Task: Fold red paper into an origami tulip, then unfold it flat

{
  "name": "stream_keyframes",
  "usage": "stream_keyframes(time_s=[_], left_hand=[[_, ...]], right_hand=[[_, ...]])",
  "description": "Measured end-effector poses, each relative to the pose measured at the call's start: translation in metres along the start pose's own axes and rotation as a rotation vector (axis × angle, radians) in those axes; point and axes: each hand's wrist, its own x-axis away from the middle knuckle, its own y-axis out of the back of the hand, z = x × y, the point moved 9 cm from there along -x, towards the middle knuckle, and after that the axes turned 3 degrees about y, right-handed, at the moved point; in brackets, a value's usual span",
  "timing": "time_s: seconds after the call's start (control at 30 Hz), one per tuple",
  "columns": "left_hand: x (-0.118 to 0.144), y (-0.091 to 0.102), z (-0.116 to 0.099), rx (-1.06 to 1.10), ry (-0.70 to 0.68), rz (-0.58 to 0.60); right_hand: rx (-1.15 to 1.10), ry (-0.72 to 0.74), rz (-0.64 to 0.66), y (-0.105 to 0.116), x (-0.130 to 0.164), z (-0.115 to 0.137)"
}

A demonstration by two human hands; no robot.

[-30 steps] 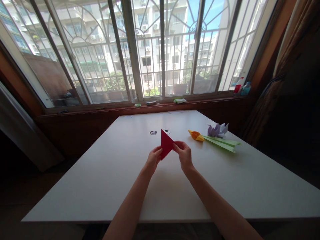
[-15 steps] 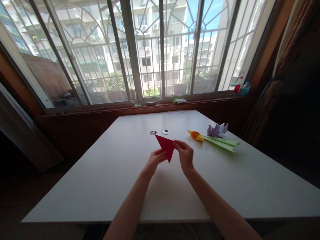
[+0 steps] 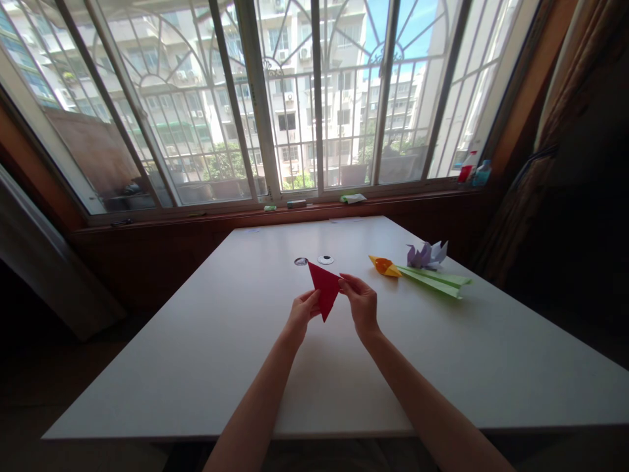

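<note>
- The left hand (image 3: 301, 313) and the right hand (image 3: 361, 301) hold one red paper triangle (image 3: 324, 287) between them, above the white table (image 3: 206, 354) — the paper is lifted and does not touch the surface.
- The left fingers are closed on the lower left edge of the triangle; the right fingers pinch its right corner.
- One point of the triangle looks down, between the two hands.
- Further right on the table lie an orange folded paper (image 3: 385, 265), a green folded paper (image 3: 435, 280) and a purple paper flower (image 3: 426, 255) — all near each other.
- Behind the triangle are two small round marks (image 3: 325, 259) on the table.
</note>
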Motion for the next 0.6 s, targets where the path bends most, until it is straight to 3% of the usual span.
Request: stream_keyframes(time_s=[0.2,0.33,0.6], left_hand=[[-0.005,0.008,0.0,0.093,-0.018,-0.065],[-0.007,0.01,0.004,0.088,-0.004,-0.088],[-0.002,-0.002,0.0,0.03,0.0,-0.017]], right_hand=[[-0.007,-0.003,0.117,-0.012,0.002,0.002],[0.017,-0.006,0.107,-0.011,0.003,0.006],[-0.027,-0.069,0.071,-0.008,0.001,-0.004]])
